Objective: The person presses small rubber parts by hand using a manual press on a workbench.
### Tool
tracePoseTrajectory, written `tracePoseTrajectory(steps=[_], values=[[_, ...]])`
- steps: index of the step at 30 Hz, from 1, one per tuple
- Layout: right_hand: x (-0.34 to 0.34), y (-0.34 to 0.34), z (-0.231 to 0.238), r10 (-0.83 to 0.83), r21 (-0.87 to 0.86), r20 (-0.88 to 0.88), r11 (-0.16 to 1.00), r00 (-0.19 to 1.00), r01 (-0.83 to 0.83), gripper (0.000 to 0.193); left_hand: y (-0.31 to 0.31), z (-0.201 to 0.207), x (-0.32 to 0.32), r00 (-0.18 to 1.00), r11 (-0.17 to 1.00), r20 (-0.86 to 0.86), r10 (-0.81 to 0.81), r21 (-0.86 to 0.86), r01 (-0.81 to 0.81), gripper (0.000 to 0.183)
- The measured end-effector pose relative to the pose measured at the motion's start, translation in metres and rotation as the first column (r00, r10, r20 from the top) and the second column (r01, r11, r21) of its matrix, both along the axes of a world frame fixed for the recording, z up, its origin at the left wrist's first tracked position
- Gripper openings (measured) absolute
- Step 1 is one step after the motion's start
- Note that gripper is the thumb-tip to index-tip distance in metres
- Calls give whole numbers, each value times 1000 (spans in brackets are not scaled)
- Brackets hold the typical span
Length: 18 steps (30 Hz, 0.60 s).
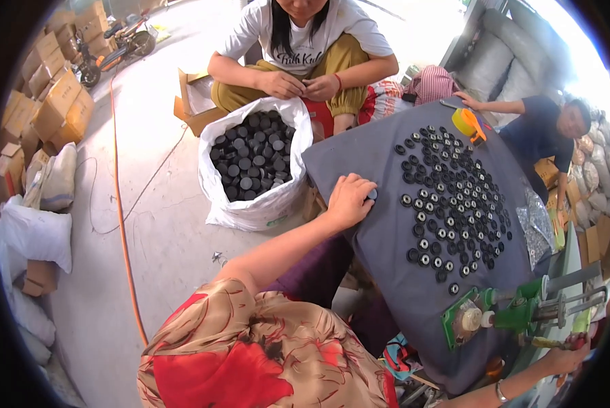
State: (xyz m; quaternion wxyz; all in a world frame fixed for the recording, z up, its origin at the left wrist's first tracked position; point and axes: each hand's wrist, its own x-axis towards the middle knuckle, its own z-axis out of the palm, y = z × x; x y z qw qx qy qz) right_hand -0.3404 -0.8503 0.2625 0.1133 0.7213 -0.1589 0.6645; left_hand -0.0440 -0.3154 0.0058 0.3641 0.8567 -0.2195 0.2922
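My left hand (350,201) rests at the near left edge of the grey cloth-covered table (386,238), its fingers closed on a small round dark disc (372,194). Far to the right, my right hand (567,358) is wrapped round the lever handle (579,342) of a green hand press (528,307). The press lies at the table's right front, with a pale round piece (468,319) at its working end. Across the tabletop spread many black round parts (447,197), several with a silvery ring in the middle.
Left of the table stands a white sack (216,194) full of dark discs. A seated person (305,61) is behind it, and another person (549,129) leans at the table's far right. Yellow tape (464,122) lies at the far edge. An orange hose (118,204) crosses the floor.
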Motion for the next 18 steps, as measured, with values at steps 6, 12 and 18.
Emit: tracePoseTrajectory(steps=[6,12,18], values=[[13,45,-2,180,152,64,970,982,-188,23,-1,-2,5,999,1000,33,5,-5,-5,31],[18,64,4,268,233,154,925,951,-299,18,-1,-1,1,1000,1000,8,-1,2,1,30],[-11,-11,1,489,361,178,775,854,-519,30,-2,-1,0,1000,1000,18,1,7,-1,30]])
